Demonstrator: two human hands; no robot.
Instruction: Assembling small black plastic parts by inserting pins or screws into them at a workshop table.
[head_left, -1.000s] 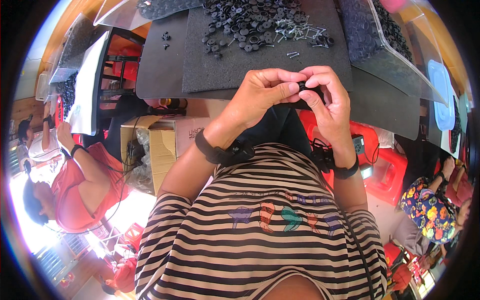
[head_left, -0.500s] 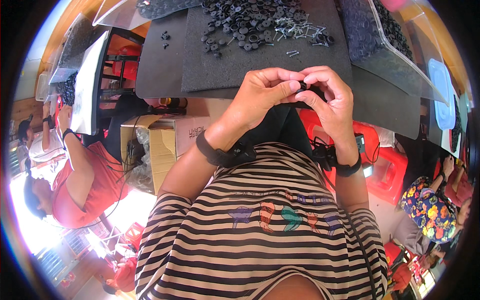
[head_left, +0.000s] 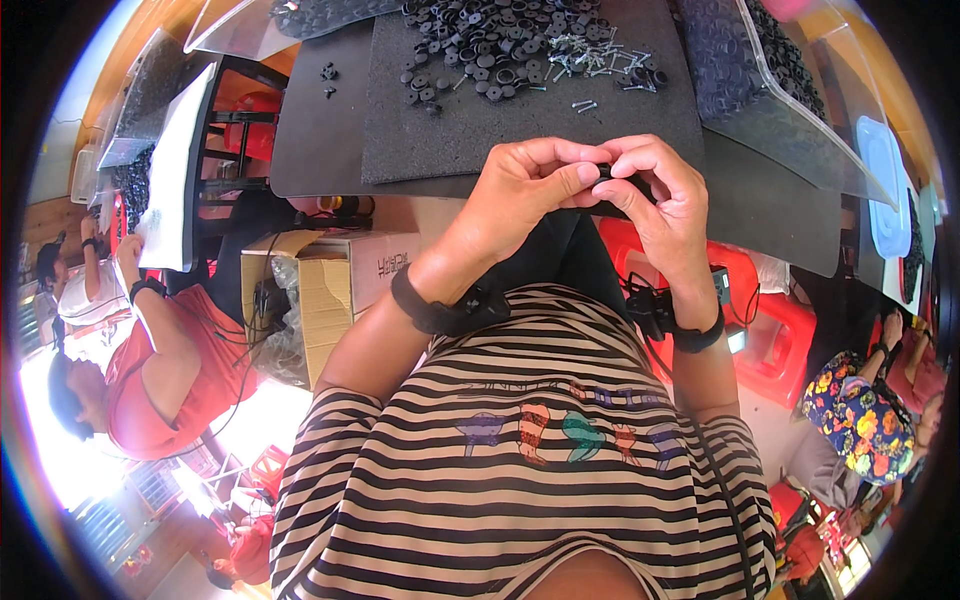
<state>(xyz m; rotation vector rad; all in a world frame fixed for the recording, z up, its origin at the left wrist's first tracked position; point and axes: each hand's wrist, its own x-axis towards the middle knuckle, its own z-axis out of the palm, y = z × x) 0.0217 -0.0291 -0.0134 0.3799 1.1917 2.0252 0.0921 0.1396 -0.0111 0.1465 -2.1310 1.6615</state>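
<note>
Over the front edge of the table, my left hand (head_left: 535, 190) and my right hand (head_left: 655, 195) meet fingertip to fingertip. Between them they pinch a small black part (head_left: 603, 173), mostly covered by thumbs and fingers, so its exact shape is hidden. Beyond the hands, a dark foam mat (head_left: 440, 150) bears a heap of small black round plastic parts (head_left: 490, 55), some of them rings. Silver screws (head_left: 590, 58) lie in a pile at the heap's right side, with a few loose screws (head_left: 584, 105) nearer to me.
A clear plastic bin (head_left: 790, 120) of black parts stands at the right, another bin (head_left: 240, 28) at the far left. A few black bits (head_left: 329, 75) lie on the table's left. Below are a cardboard box (head_left: 320, 300) and a red stool (head_left: 770, 340). Co-workers sit on both sides.
My hands stay in nearly the same place; the fingers have shifted slightly around the small black part. At the left, a co-worker's arm has moved a little.
</note>
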